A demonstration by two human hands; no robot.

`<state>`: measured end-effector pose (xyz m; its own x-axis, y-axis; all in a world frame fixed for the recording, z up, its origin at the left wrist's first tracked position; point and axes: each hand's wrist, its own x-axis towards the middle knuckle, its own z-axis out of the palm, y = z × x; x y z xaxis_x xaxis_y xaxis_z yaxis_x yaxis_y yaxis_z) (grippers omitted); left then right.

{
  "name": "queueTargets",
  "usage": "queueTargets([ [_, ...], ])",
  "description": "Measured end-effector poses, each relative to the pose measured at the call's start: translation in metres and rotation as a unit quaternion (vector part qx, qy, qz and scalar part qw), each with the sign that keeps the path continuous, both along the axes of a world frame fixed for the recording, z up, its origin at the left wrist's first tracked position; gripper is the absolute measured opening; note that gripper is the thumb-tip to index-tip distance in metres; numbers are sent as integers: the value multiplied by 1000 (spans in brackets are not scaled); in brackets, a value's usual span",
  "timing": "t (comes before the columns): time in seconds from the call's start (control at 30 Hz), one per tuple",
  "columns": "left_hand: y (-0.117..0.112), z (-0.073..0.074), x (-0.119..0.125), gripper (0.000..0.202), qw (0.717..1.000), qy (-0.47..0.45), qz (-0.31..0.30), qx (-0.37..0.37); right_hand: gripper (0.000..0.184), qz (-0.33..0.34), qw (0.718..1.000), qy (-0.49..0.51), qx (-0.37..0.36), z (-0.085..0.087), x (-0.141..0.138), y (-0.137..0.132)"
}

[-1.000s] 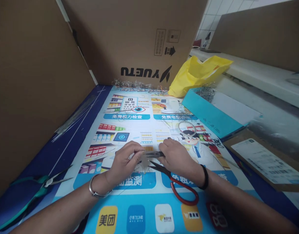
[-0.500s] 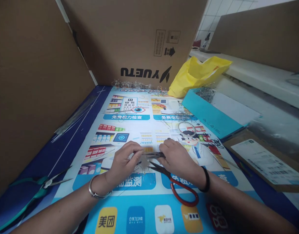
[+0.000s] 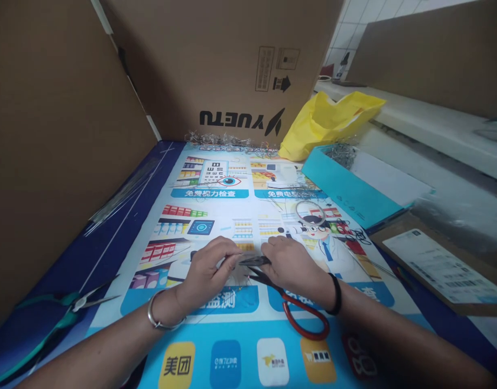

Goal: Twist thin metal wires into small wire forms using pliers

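Black pliers point(image 3: 254, 261), handles hidden in the gripping right hand point(image 3: 296, 263), point toward the left hand point(image 3: 210, 267), pinching a tiny item point(image 3: 240, 256), hard to identify.

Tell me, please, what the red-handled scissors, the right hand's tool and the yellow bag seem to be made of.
Red-handled scissors: dark blades, apparently metal; smooth handles, probably plastic or rubber-coated, judging by their soft shine.
Tool in the right hand: likely dark grey metal, from its slim, dull-sheened tip; grip hidden.
Yellow bag: thin, matte, perhaps plastic or nonwoven fabric, given its soft creases.
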<state>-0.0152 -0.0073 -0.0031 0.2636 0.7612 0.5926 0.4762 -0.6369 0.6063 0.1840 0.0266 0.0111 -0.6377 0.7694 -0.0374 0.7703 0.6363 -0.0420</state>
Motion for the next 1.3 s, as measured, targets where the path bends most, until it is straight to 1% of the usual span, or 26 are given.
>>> queueTargets([
  [0.23, 0, 0, 1, 12, 1000, 1, -7, 8, 13, -2, 1000, -11, -9, -2, 1, 1],
  [0.73, 3, -4, -2, 13, 1000, 0, -27, -9, 17, 13, 1000, -21, -15, -2, 3, 4],
  [0.9, 6, -1, -6, 14, 1000, -6, -10, 0, 20, 27, 999, -27, -5, 0, -2, 14],
  [1.1, 16, -2, -13, 12, 999, -13, 41, 16, 18, 47, 999, -25, 11, -2, -14, 37],
  [1.2, 20, -5, -15, 11, 999, -17, 52, 2, 17, 58, 998, -24, 14, -6, -17, 45],
  [1.3, 21, -6, -16, 11, 998, -18, 50, -24, 17, 64, 998, -22, 9, -10, -18, 48],
])
